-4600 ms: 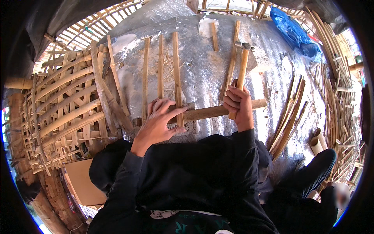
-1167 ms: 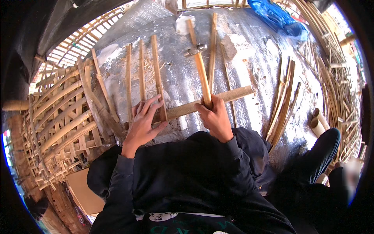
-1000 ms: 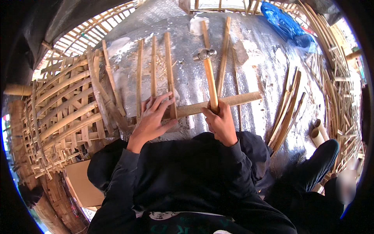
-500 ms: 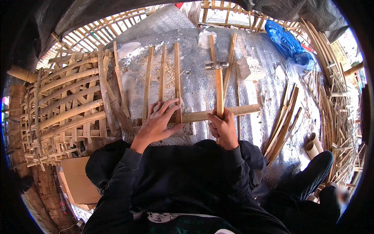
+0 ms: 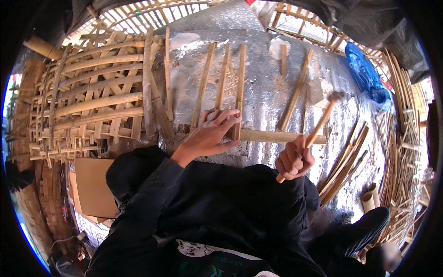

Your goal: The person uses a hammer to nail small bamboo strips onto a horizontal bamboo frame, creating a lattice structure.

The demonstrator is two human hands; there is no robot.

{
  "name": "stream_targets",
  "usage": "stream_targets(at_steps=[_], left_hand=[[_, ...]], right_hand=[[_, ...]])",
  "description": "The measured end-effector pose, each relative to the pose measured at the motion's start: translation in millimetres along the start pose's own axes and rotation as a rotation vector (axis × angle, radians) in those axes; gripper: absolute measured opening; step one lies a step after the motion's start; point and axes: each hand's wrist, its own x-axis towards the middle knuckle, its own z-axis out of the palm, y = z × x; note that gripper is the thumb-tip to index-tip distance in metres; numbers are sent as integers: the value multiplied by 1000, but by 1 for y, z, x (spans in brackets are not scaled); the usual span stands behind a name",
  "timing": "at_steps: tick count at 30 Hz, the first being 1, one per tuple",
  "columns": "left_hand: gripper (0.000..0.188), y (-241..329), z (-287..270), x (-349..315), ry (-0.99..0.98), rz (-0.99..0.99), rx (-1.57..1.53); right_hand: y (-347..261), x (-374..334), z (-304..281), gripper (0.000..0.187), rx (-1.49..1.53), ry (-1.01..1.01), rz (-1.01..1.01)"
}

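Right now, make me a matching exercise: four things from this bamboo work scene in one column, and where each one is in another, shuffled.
Things:
1. hammer
2. blue plastic sheet
3. cardboard piece
4. woven bamboo frame

Places:
A. far right, at the back edge of the silver mat
B. lower left, beside the person's knee
C. in the right hand, head raised off the mat
D. along the left side of the mat

Pairs: 1-C, 2-A, 3-B, 4-D
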Motion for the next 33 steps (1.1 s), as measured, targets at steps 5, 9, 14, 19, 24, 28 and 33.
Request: stream_targets(at_steps=[5, 9, 14, 19, 24, 28, 33], left_hand=[[65, -4, 2, -3, 9, 6, 29], [65, -7, 7, -4, 27, -1, 14], [67, -8, 9, -2, 24, 16, 5], [66, -8, 9, -2, 19, 1, 10], [66, -10, 11, -2, 20, -5, 8], [67, -9, 12, -4, 32, -5, -19], [62, -9, 11, -6, 43, -24, -48]], right_hand=[[-1, -1, -5, 41, -315, 25, -16], [-14, 1, -6, 42, 131, -336, 112], [-14, 5, -8, 42, 173, -502, 49], [-17, 6, -4, 40, 48, -577, 96], [-13, 3, -5, 36, -32, -545, 211], [-11, 5, -3, 43, -57, -421, 344], [2, -7, 16, 41, -458, 194, 309]])
